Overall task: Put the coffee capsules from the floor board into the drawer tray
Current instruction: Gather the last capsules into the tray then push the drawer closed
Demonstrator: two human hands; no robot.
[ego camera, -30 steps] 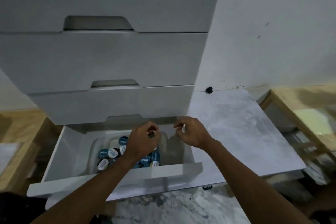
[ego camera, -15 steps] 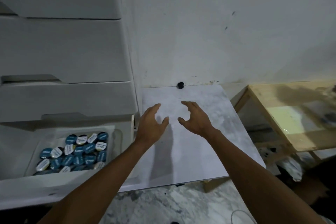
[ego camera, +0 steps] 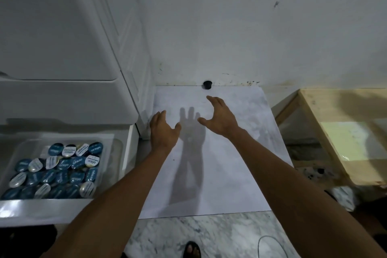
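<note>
Hovering spread over the floor board (ego camera: 230, 174), the left hand (ego camera: 163, 132) and right hand (ego camera: 219, 118) grasp nothing; the one dark capsule (ego camera: 207, 85) sits at the far edge against the wall. A clumsy nudge could roll it away, and the drawer tray (ego camera: 117, 144), heaped with capsules (ego camera: 62, 169), might shed it.

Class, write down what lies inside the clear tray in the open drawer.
The tray holds a heap of coffee capsules with blue and silver lids. Its floor and any lower capsules are covered.
</note>
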